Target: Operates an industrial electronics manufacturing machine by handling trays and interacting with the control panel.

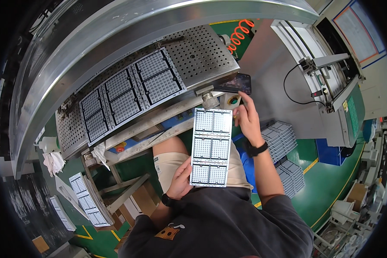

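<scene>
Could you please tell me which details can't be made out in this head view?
- Back of the white panel: head view, faces away, hidden by its own front.
- Some fingers of the left hand: head view, behind that panel.
- Whether the right hand touches the phone: head view, they overlap at this angle.
- Phone's screen content: head view, too small and dark.
- Far edge of the perforated table: head view, covered by the metal beam.

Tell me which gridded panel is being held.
The panel at the picture's middle: the left hand grips its lower left edge. Another lies on the perforated table; others are stacked.
</scene>
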Action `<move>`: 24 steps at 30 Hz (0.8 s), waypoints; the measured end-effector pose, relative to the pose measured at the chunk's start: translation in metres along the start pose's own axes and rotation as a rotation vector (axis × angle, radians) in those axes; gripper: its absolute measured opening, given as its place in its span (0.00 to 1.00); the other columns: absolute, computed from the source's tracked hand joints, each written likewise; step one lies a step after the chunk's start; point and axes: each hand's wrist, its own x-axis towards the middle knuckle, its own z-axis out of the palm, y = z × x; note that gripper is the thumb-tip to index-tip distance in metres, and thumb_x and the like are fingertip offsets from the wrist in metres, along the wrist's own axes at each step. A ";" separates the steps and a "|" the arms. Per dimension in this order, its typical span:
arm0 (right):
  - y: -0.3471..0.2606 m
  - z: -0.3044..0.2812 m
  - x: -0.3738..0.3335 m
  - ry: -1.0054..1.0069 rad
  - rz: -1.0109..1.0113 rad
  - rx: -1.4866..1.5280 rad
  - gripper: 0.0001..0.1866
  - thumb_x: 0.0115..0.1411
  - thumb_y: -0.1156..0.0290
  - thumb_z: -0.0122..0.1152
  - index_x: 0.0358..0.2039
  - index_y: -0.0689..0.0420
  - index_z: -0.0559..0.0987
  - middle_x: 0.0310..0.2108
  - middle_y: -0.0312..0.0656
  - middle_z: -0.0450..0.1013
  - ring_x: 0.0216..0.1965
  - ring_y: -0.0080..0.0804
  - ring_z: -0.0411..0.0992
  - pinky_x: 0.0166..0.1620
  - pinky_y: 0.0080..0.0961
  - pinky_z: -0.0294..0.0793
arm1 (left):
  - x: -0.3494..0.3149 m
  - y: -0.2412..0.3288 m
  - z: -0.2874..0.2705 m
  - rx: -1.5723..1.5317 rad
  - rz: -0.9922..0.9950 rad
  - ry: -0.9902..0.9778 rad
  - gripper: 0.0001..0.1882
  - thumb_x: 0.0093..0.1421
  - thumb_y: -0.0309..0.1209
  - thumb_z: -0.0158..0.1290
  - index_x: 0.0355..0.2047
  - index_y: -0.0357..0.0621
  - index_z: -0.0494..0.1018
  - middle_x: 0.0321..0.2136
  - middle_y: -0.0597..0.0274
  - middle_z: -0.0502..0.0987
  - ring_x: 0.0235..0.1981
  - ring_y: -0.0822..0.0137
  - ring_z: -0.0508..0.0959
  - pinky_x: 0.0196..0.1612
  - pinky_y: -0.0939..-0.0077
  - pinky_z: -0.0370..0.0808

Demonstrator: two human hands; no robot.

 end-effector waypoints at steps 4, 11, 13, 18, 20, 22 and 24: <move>0.011 -0.009 -0.049 -0.050 0.129 0.123 0.18 0.76 0.64 0.41 0.59 0.57 0.70 0.24 0.33 0.70 0.21 0.16 0.65 0.25 0.14 0.63 | 0.000 0.002 0.002 -0.005 -0.014 0.001 0.26 0.76 0.30 0.38 0.70 0.34 0.53 0.64 0.55 0.67 0.63 0.66 0.70 0.65 0.69 0.68; 0.023 -0.009 -0.133 -0.252 0.260 0.365 0.21 0.77 0.58 0.41 0.59 0.60 0.71 0.25 0.30 0.67 0.24 0.15 0.62 0.29 0.15 0.59 | 0.006 -0.003 0.006 0.034 -0.049 -0.025 0.27 0.75 0.30 0.37 0.71 0.35 0.50 0.66 0.53 0.64 0.65 0.63 0.68 0.67 0.65 0.66; 0.026 -0.007 -0.145 -0.228 0.294 0.424 0.21 0.76 0.59 0.43 0.58 0.60 0.72 0.26 0.28 0.67 0.25 0.14 0.61 0.28 0.14 0.58 | 0.008 -0.006 0.007 0.028 -0.060 -0.027 0.27 0.75 0.30 0.37 0.71 0.35 0.50 0.66 0.53 0.64 0.65 0.62 0.68 0.67 0.65 0.66; 0.028 -0.007 -0.149 -0.235 0.317 0.464 0.20 0.76 0.61 0.44 0.58 0.60 0.72 0.28 0.27 0.68 0.24 0.12 0.61 0.27 0.12 0.59 | 0.011 -0.008 0.010 0.030 -0.075 -0.046 0.27 0.76 0.31 0.38 0.71 0.34 0.50 0.66 0.54 0.65 0.65 0.64 0.68 0.66 0.68 0.66; 0.026 -0.008 -0.149 -0.223 0.316 0.474 0.19 0.76 0.61 0.44 0.59 0.60 0.72 0.28 0.27 0.69 0.23 0.11 0.61 0.26 0.11 0.59 | 0.012 -0.006 0.011 0.008 -0.078 -0.072 0.26 0.76 0.31 0.39 0.71 0.35 0.53 0.65 0.56 0.65 0.64 0.67 0.68 0.66 0.71 0.66; 0.023 -0.009 -0.150 -0.192 0.309 0.481 0.19 0.76 0.62 0.44 0.59 0.61 0.72 0.29 0.28 0.70 0.23 0.11 0.60 0.26 0.11 0.59 | 0.011 -0.002 0.014 -0.010 -0.112 -0.104 0.27 0.76 0.31 0.38 0.71 0.36 0.52 0.66 0.56 0.65 0.65 0.67 0.67 0.66 0.72 0.66; 0.017 -0.012 -0.152 -0.174 0.291 0.496 0.19 0.76 0.63 0.44 0.59 0.62 0.72 0.29 0.28 0.71 0.23 0.11 0.60 0.26 0.11 0.60 | 0.009 0.002 0.018 0.011 -0.137 -0.150 0.27 0.76 0.31 0.39 0.72 0.36 0.50 0.66 0.57 0.64 0.65 0.67 0.66 0.65 0.72 0.66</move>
